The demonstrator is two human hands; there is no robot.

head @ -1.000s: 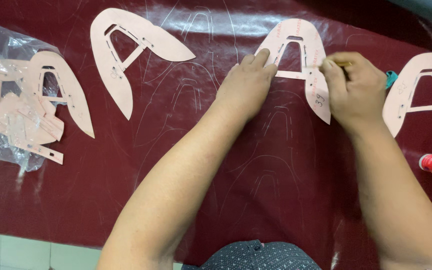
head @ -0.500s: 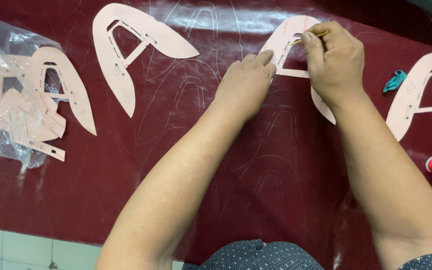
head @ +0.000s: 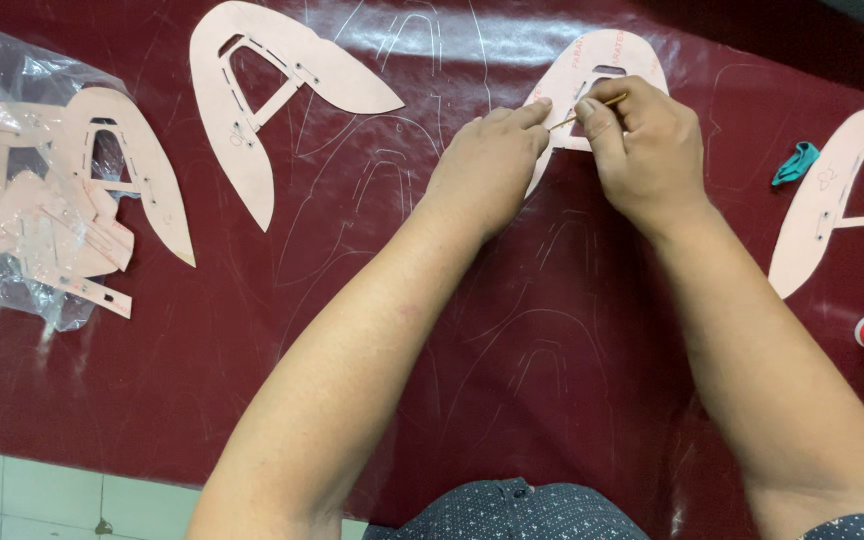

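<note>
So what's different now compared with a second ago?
The right hand, holding a thin pen-like tool, moved left along the pink template, from its right edge to the inner cut-out beside the left hand. The left hand stayed pressing the template down; the other templates, teal clip and maroon sheet didn't move.

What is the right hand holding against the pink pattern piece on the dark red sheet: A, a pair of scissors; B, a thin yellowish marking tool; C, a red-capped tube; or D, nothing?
B: the right hand pinches a thin yellowish marking tool at the pink pattern piece.
</note>
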